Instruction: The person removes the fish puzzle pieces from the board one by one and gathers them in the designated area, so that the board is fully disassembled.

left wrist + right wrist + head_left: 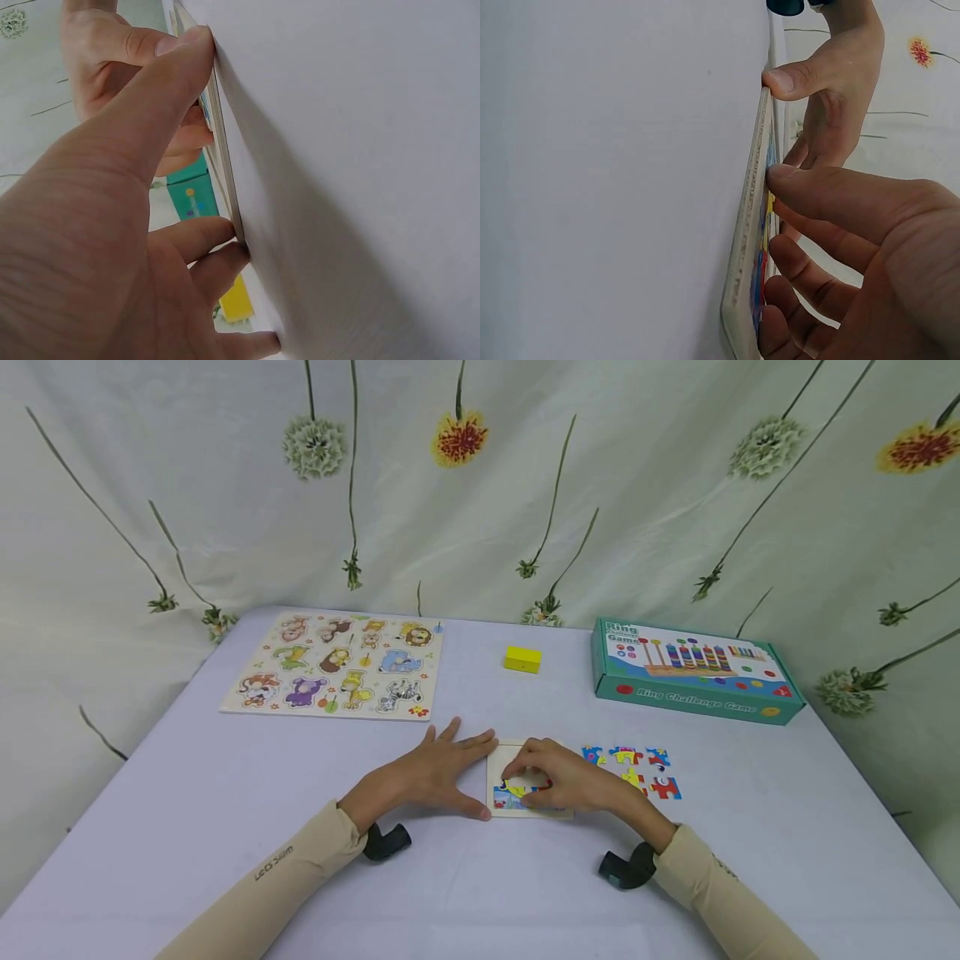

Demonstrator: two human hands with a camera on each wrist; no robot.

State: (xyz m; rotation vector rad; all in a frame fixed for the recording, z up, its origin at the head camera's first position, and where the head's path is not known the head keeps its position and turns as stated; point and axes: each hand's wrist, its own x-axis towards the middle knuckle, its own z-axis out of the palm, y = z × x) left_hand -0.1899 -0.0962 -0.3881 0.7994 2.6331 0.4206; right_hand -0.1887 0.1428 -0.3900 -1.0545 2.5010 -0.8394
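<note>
A small jigsaw puzzle in a pale wooden tray lies flat on the table, with colourful pieces in its lower part. My left hand is spread at the tray's left side; its thumb and fingertips touch the edge, as the left wrist view also shows. Over the tray bends my right hand, its thumb and curled fingers pinching a yellow and blue puzzle piece that lies in the tray. That hand hides part of the tray. To its right lie several loose puzzle pieces.
A large animal peg puzzle board lies at the back left. Behind the tray is a yellow block. At the back right stands a green Ring Challenge Game box. A flower-patterned cloth hangs behind the table.
</note>
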